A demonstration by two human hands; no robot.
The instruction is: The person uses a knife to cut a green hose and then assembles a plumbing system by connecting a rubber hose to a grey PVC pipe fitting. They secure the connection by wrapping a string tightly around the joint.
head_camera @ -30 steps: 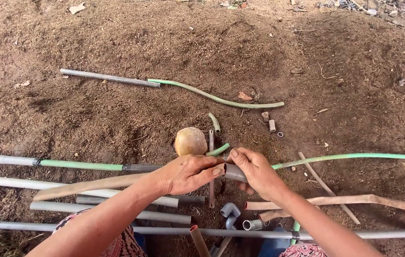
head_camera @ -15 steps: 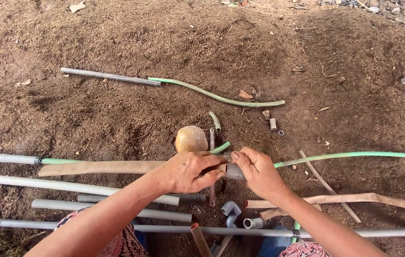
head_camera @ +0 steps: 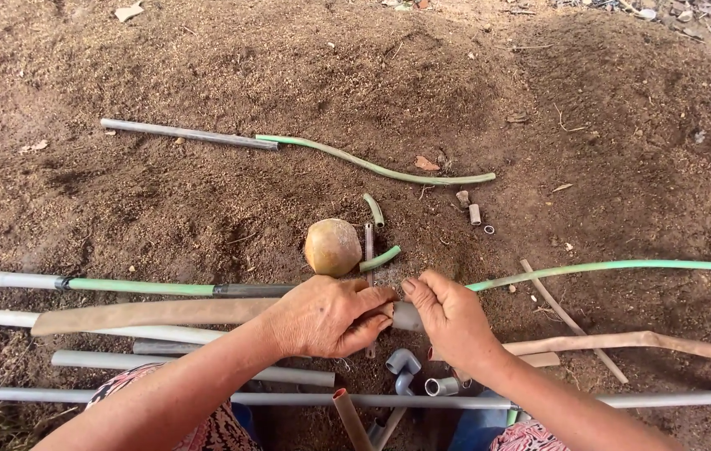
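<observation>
Starting at the left edge: several long grey pipes lie side by side on the dirt ground, all running left-right, one w/ a green hose section joined on. Over them lies a long tan strip, flat and limp, same left-right axis, its right end going under the left hand.

Left hand's grip is closed round the tan strip's right end, fingers curled over, thumb toward the middle. Just beside it, touching at the fingertips, the right hand pinches a short grey pipe end that sits btwn the two hands; its grip is clamped on that piece. So the pipe end lies directly right of the left hand and left of the right palm, long axis left-right, in line w/ the strip. Right hand is the nearer one to it, already on it; can't tell if strip and pipe end actually overlap, fingers hide the join.

Just beyond the hands: a round tan ball, then short green hose offcuts. Below the hands, grey elbow fittings. Further right, a long green hose runs to the frame edge, w/ a second tan strip below it. Far back, another grey pipe w/ curved green hose.
</observation>
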